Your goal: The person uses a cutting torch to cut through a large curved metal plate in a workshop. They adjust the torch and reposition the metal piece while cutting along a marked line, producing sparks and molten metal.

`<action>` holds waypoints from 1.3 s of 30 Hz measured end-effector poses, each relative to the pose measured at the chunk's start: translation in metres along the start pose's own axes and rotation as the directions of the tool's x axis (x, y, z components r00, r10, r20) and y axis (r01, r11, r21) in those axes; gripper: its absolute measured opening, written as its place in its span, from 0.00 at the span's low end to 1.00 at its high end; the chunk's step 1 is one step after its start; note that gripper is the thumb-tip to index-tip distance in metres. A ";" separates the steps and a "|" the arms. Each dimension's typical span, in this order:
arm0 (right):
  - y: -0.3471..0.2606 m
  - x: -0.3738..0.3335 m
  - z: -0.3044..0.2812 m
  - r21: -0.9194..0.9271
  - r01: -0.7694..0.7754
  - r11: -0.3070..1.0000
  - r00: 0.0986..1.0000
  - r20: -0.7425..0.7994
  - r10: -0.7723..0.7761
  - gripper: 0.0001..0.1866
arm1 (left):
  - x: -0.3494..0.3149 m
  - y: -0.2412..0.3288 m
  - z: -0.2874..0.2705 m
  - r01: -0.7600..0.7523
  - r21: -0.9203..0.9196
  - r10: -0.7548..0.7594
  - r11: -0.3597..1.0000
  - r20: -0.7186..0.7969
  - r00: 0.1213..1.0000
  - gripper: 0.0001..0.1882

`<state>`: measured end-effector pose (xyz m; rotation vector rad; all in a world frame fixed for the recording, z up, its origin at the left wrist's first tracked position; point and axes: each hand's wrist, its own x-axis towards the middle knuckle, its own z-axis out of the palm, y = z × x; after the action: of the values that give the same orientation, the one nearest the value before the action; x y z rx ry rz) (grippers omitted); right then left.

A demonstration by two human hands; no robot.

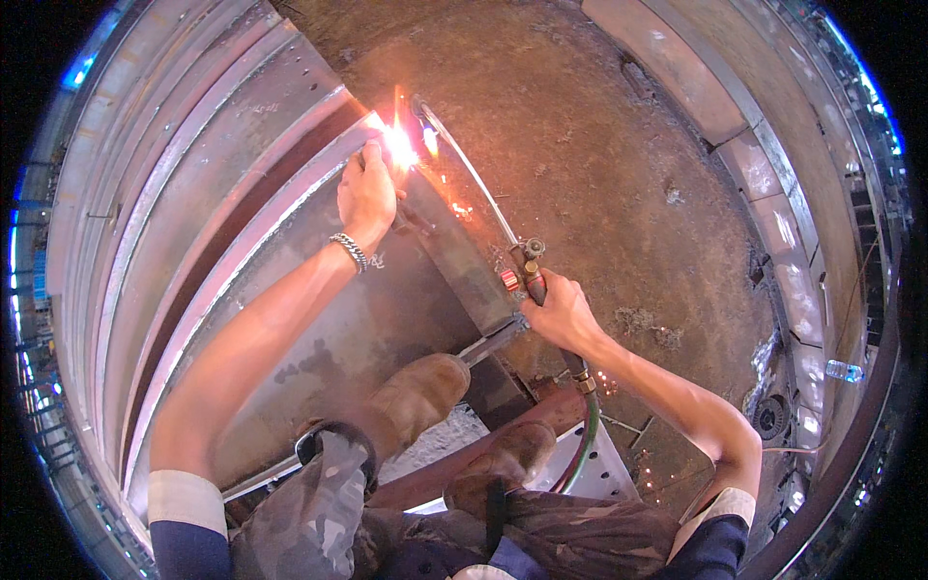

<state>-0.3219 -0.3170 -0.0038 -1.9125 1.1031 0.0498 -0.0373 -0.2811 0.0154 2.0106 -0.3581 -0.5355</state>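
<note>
My right hand [563, 314] is wrapped round the handle of a gas cutting torch [480, 186]. Its long thin tube reaches up and away to a bent tip, where a bright flame [398, 145] burns and sparks fly. Close beside the glare, at the end of a steel beam [314, 184], is my left hand [367, 198], its fingers drawn together. Glare and the hand itself hide whatever those fingers hold. A chain bracelet [349, 251] circles the left wrist. Red and brass valve knobs [509, 280] sit just ahead of my right hand.
Green and dark hoses [583, 445] run from the torch down between my boots [430, 391]. Several more beams [208, 145] lie side by side at the left. Brown ground [619, 184] spreads to the right, bordered by curved steel pieces [773, 193]. A plastic bottle [844, 371] lies at far right.
</note>
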 end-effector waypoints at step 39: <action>0.005 0.016 0.045 -0.040 -0.051 0.998 0.995 0.087 0.054 0.18 | 0.005 -0.007 0.002 -0.021 0.033 0.022 0.999 -0.016 1.000 0.26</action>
<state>-0.2995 -0.2970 -0.0407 -1.8964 1.1004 0.1837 -0.0340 -0.2819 0.0072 2.0389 -0.3800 -0.5024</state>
